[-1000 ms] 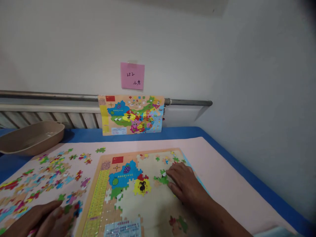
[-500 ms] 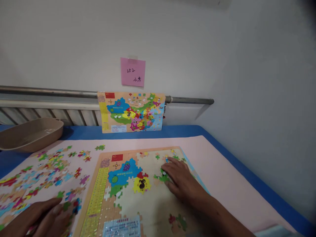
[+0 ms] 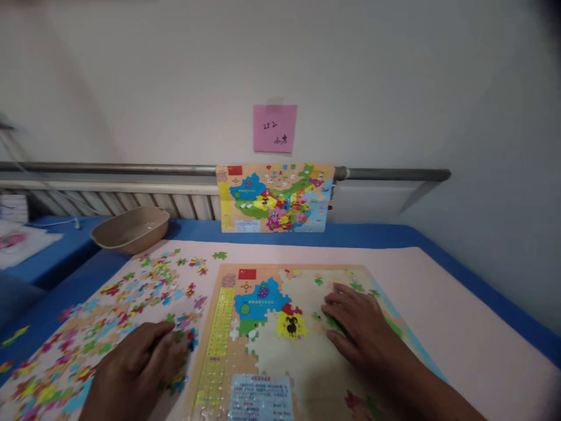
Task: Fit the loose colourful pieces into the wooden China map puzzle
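Observation:
On the puzzle board [image 3: 307,365] lies a partly assembled map jigsaw, its left side and a yellow section with a black ram [image 3: 291,326] in place. My right hand [image 3: 362,327] rests palm down over the board's right half, fingers spread and touching the surface. Beneath and between its fingers shows a green puzzle piece [image 3: 333,321], partly hidden. Left of the board, my left hand [image 3: 134,365] sits low over the loose puzzle pieces [image 3: 118,316]. Its thumb and forefinger are drawn close together; whatever lies between them is too dark to make out.
A printed reference map [image 3: 276,199] leans upright at the back against a metal pipe [image 3: 394,174]. Behind the loose pieces stands a beige plastic basin [image 3: 131,230]. A pink note [image 3: 275,130] is taped to the wall. Pink sheeting [image 3: 438,316] covers the blue table [image 3: 377,232].
The view has swung left, so everything sits further right in it and more of my left hand shows. Relative to the board, both hands have stayed in nearly the same spots.

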A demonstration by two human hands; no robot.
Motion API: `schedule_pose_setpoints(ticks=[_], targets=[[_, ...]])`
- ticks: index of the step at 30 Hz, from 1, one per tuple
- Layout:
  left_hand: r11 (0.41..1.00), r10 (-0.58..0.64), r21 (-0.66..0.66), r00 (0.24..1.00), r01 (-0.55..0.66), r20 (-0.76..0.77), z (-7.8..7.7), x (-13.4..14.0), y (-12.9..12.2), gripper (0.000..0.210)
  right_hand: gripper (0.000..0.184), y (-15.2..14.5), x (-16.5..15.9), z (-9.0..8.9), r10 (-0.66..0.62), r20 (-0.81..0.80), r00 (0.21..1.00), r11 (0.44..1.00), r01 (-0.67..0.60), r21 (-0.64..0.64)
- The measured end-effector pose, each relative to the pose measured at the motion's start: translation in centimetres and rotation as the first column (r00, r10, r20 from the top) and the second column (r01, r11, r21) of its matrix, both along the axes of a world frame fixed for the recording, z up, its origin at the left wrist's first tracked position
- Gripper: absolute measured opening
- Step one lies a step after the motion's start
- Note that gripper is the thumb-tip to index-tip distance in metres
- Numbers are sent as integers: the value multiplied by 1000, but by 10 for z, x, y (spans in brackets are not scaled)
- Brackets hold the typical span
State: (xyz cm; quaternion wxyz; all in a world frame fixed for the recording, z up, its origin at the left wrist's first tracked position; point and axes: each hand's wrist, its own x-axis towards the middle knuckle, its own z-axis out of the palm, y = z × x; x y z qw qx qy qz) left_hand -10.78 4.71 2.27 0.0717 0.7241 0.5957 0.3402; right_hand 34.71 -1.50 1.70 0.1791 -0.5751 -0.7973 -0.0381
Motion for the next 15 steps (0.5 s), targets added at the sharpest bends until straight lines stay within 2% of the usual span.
schedule_pose_setpoints(ticks=[7, 15], targets=[[999, 2, -53, 998, 1, 59, 5, 2, -3, 27, 21, 8, -14, 6, 21, -2, 1000, 999, -21, -39], [999, -42, -9, 999, 42, -21, 7, 0, -2, 25, 16, 11, -15, 6, 36, -5, 999, 999, -36, -40]])
